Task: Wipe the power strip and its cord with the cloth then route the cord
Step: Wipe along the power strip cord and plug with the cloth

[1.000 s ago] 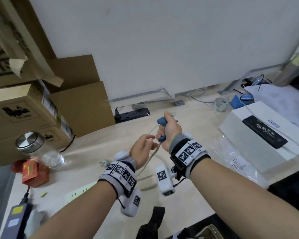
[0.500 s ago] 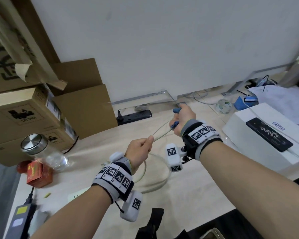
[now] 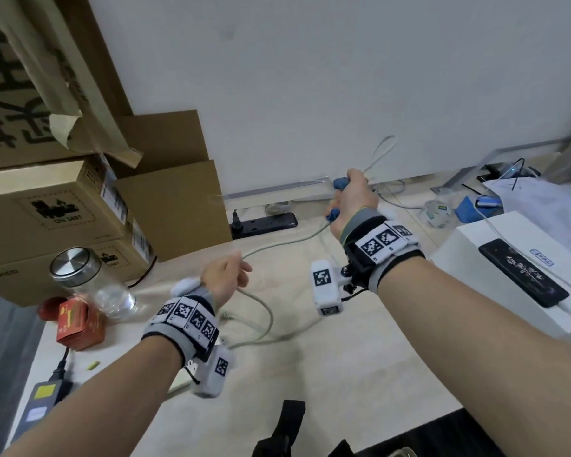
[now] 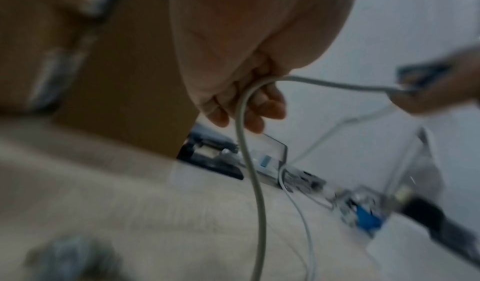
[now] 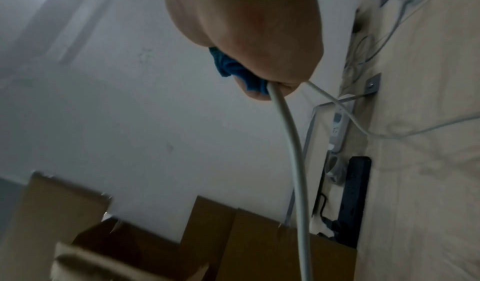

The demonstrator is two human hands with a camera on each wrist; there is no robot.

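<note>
Pale wooden desktop (image 3: pixel 360 374) against a white wall, brown cardboard boxes (image 3: pixel 60 212) stacked at left. Right hand (image 3: pixel 350 202) is clenched around a blue cloth (image 5: pixel 228 67) wrapped on the pale grey cord (image 3: pixel 277 245), raised near the wall. Left hand (image 3: pixel 225 282) grips the same cord lower down (fingers curled around it, though that wrist view is blurred). Cord slack loops on the desk; a black power strip (image 3: pixel 264 222) lies by the wall.

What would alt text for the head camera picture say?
Two hands stretch a pale cord above a desk: the right hand grips it inside a blue cloth, the left hand holds it lower down.
</note>
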